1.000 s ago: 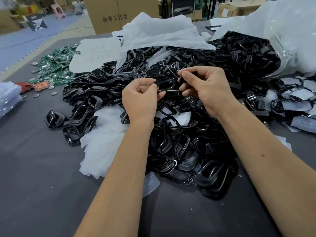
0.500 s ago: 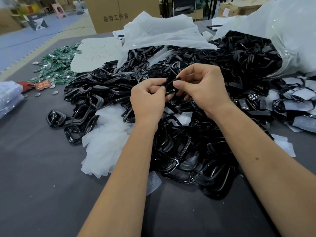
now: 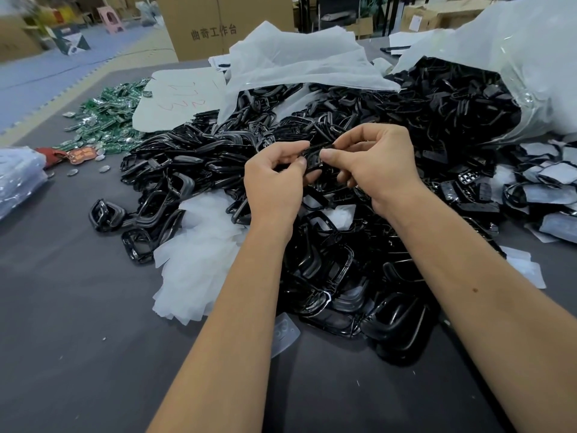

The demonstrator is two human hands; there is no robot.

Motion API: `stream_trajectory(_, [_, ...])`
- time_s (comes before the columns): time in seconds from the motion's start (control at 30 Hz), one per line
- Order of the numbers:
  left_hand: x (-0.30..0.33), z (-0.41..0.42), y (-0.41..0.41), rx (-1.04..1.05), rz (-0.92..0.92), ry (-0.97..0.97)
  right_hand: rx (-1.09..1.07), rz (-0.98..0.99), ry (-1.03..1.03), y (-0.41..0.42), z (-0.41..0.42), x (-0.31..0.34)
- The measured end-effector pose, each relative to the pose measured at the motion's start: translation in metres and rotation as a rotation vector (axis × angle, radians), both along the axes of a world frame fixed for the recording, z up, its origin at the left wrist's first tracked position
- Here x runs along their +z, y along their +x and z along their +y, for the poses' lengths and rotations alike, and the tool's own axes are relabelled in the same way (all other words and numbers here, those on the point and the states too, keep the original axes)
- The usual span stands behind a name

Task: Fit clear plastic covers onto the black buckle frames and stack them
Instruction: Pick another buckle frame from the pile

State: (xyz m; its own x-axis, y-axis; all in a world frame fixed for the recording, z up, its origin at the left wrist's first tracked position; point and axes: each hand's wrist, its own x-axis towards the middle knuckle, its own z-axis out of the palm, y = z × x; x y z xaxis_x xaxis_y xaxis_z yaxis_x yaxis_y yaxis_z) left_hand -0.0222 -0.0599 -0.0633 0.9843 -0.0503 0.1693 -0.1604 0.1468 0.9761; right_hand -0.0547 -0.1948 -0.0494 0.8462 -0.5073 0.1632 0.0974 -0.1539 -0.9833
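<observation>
Compared with half a second ago, both hands are sitting slightly lower and further right in view, still drawn close together above the heap, and the small black piece between them is now lying more level. The left hand (image 3: 274,179) is pinching one end of a black buckle frame (image 3: 313,155) between thumb and curled fingers, while the right hand (image 3: 373,160) is pinching the other end, thumb on top and fingers curled underneath. The frame is being held in the air between the two hands, just above a large heap of black buckle frames (image 3: 327,260) that is spreading across the dark grey table (image 3: 78,339). Whether a clear cover is already sitting on the held frame cannot be told. A pile of clear plastic covers (image 3: 199,260) is lying to the left of the forearms, touching the heap, and a single clear cover (image 3: 285,334) is resting on the table near the left forearm. More black frames are spilling from a clear plastic bag (image 3: 530,73) at the far right. Green circuit boards (image 3: 106,120) are lying scattered at the far left, well apart from the hands, and a cardboard box (image 3: 224,23) is standing behind the table.
</observation>
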Motion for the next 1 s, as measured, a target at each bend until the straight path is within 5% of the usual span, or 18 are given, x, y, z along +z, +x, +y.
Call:
stream_trajectory(0.33, [0.001,0.002,0.003,-0.043,0.010,-0.004,-0.047,0.110,0.003,0.001,0.000,-0.002])
stream_trajectory(0.6, [0.001,0.005,0.001,-0.032,-0.080,0.036,0.164,0.082,0.220,-0.005,-0.001,0.008])
stream_trajectory(0.77, [0.006,0.010,0.007,0.089,-0.143,0.025,0.138,0.024,-0.023,-0.003,0.005,0.008])
stream_trajectory(0.9, [0.005,0.018,0.016,0.255,-0.117,-0.046,0.105,0.245,-0.717,-0.001,0.008,0.001])
stream_trajectory(1.0, [0.004,0.021,0.018,0.287,-0.091,-0.090,0.178,0.313,-0.786,-0.002,0.009,0.000])
